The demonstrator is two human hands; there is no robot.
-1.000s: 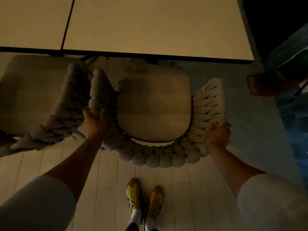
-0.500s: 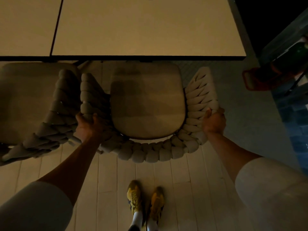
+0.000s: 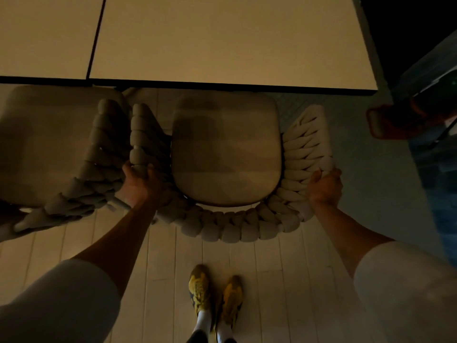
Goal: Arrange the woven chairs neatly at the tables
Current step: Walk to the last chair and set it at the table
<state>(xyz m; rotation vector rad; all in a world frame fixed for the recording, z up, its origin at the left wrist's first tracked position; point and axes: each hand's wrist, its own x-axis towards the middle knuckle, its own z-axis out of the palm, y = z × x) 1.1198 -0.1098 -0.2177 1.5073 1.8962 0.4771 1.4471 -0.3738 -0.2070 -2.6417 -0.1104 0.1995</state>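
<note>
A woven chair (image 3: 226,149) with a beige seat cushion and a thick braided back stands in front of me, its front edge just under the rim of the pale table (image 3: 232,43). My left hand (image 3: 138,184) grips the chair's left braided arm. My right hand (image 3: 324,186) grips the right braided arm. A second woven chair (image 3: 57,149) stands close on the left, its arm almost touching the one I hold, its front at the edge of the neighbouring table (image 3: 47,35).
The floor is pale wooden planks; my feet in yellow shoes (image 3: 215,295) stand behind the chair. A person in jeans (image 3: 440,149) with a red-rimmed object (image 3: 385,122) is at the right. Grey floor lies between chair and person.
The chair has slid forward toward the table, its seat front now at the table rim. Both hands stay on the arms.
</note>
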